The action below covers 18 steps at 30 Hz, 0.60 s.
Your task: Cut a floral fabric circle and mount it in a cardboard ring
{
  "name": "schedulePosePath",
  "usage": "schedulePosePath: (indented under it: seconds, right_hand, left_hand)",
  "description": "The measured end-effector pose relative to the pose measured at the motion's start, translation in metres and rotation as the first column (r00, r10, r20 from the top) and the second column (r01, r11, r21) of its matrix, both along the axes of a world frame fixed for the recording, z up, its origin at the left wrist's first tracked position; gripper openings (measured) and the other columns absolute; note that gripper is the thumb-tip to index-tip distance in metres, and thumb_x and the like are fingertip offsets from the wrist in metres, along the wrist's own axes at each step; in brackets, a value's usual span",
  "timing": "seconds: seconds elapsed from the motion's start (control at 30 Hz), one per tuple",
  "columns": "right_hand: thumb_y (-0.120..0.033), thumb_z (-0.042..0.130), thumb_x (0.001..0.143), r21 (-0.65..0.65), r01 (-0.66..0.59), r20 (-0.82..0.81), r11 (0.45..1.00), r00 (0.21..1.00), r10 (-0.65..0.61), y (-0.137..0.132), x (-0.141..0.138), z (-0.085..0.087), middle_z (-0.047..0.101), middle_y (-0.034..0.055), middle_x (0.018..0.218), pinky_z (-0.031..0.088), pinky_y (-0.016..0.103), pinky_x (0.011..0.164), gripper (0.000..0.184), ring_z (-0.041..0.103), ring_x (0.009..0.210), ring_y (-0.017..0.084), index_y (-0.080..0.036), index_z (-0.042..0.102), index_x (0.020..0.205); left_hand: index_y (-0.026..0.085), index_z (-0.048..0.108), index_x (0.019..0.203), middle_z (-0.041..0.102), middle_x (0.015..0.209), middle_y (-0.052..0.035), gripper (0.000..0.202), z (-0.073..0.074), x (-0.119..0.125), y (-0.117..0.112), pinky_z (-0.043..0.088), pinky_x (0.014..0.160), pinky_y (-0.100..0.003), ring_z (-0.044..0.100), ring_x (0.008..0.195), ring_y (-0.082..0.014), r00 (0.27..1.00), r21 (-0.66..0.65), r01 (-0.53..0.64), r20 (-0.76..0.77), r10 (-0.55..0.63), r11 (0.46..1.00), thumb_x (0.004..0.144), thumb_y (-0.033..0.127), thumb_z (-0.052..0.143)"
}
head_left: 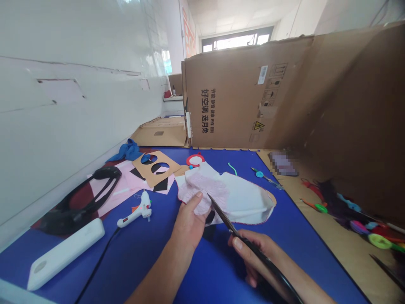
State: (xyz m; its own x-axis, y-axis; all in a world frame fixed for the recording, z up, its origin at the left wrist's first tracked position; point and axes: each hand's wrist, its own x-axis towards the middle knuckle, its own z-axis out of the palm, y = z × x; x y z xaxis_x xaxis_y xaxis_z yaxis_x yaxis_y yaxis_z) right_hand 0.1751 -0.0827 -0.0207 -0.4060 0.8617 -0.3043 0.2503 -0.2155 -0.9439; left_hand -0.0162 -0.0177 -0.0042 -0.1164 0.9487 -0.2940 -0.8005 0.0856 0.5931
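The person's left hand has its grip pinched on a soft white-and-pink fabric piece with red stitched edging, thumb on top (the cloth sags a little), held just above the blue tabletop. The right hand has its grip closed round long black-handled scissors, their tips over the fabric. Left of the fabric lies a white hot-glue gun; beyond the fabric sits a brown cardboard stencil with round holes.
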Motion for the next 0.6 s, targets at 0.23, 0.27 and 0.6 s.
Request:
schedulePosePath:
  seconds: [0.23,0.27,0.6]
  right_hand:
    - [-0.088,0.056,0.091,-0.016,-0.013,0.011,1.000,1.000,0.013,0.0003,0.0008,0.0013,0.046,-0.0081,0.054,0.038,0.023,0.052,0.069,0.048,0.045,0.009,-0.020,0.063,0.095]
    - [-0.088,0.056,0.091,-0.017,-0.015,0.008,1.000,1.000,0.015,0.0003,0.0009,0.0011,0.046,-0.0081,0.054,0.038,0.023,0.052,0.069,0.048,0.045,0.009,-0.020,0.062,0.094]
    - [-0.089,0.054,0.091,0.023,0.000,0.001,1.000,1.000,0.000,0.0008,-0.0002,-0.0049,0.047,-0.0072,0.056,0.035,0.024,0.052,0.070,0.051,0.048,0.011,-0.020,0.063,0.091]
  left_hand:
    - [0.021,0.073,0.130,0.081,0.124,-0.0117,0.051,-0.0002,0.0004,-0.0034,0.062,0.104,-0.048,0.078,0.114,-0.0288,0.998,-0.035,0.015,-0.054,-0.017,0.999,0.082,0.004,0.081]
    - [0.021,0.074,0.129,0.081,0.124,-0.0119,0.051,0.0009,-0.0003,-0.0031,0.062,0.105,-0.048,0.077,0.115,-0.0292,0.998,-0.037,0.013,-0.054,-0.015,0.999,0.081,0.004,0.081]
    - [0.021,0.075,0.125,0.082,0.123,-0.0104,0.050,0.0048,0.0020,-0.0029,0.062,0.105,-0.048,0.076,0.118,-0.0308,0.999,-0.039,-0.002,0.052,0.004,0.999,0.079,0.000,0.079]
